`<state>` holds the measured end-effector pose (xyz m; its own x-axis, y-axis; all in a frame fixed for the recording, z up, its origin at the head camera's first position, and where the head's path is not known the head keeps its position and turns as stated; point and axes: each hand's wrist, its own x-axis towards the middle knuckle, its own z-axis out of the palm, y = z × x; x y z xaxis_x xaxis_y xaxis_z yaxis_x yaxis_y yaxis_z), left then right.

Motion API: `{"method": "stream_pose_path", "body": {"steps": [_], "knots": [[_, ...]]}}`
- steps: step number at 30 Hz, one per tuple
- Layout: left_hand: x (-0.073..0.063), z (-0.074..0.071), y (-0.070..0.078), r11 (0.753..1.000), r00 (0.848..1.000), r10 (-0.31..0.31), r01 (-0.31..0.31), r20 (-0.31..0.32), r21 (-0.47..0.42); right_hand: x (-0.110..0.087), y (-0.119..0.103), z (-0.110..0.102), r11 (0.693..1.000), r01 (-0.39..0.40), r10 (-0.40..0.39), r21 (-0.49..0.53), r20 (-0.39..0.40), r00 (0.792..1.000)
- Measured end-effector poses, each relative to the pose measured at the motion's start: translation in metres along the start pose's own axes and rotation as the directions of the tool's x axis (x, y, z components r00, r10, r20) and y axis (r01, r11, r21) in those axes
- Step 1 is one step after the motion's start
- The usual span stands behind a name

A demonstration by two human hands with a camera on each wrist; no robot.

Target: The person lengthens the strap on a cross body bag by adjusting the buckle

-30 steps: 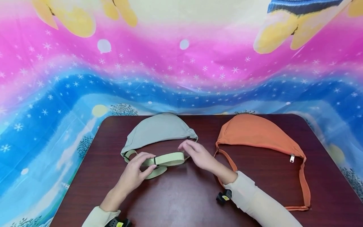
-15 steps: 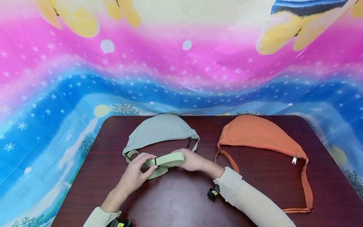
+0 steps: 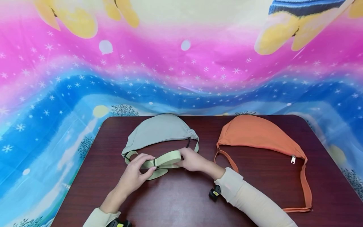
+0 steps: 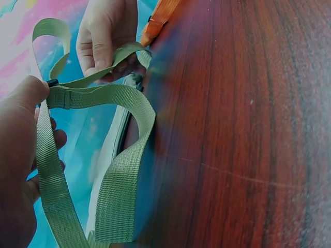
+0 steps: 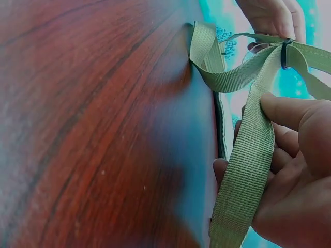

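A pale grey-green crescent bag (image 3: pixel 161 130) lies at the back left of the table, its light green strap (image 3: pixel 170 158) gathered in loops in front of it. Thumb and fingers of my left hand (image 3: pixel 131 175) pinch the strap at its black slider buckle (image 3: pixel 154 162). My right hand (image 3: pixel 194 160) grips the right end of the loop. In the right wrist view, the thumb of the right hand (image 5: pixel 310 165) presses on the webbing (image 5: pixel 243 175), with fingers behind it. The left wrist view shows a strap loop (image 4: pixel 124 175) hanging below the slider (image 4: pixel 53 82).
An orange crescent bag (image 3: pixel 255 132) lies on the right, its strap (image 3: pixel 306 186) reaching toward the front. The dark wooden table (image 3: pixel 175 201) ends at a printed cloth backdrop (image 3: pixel 175 69) behind both bags.
My right hand has come left and down from beside the loop and taken hold of the strap. The loop's right end has then shifted slightly left. The left hand keeps its pinch.
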<state>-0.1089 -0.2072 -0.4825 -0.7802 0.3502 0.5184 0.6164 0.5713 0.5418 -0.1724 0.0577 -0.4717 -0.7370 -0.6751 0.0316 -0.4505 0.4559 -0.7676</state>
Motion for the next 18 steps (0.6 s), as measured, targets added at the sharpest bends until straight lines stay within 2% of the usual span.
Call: {"method": "stream_pose_path", "body": {"steps": [8,18], "knots": [[0.001,0.002,-0.002,0.999,0.999,0.046,-0.046,-0.023,-0.004,-0.002,0.004,-0.005,1.0,-0.004,0.004,0.013,-0.01,1.0],[-0.001,0.002,-0.003,0.999,0.999,0.034,-0.034,-0.025,0.032,-0.013,0.012,-0.019,0.998,-0.054,0.055,0.039,-0.027,0.998]]}}
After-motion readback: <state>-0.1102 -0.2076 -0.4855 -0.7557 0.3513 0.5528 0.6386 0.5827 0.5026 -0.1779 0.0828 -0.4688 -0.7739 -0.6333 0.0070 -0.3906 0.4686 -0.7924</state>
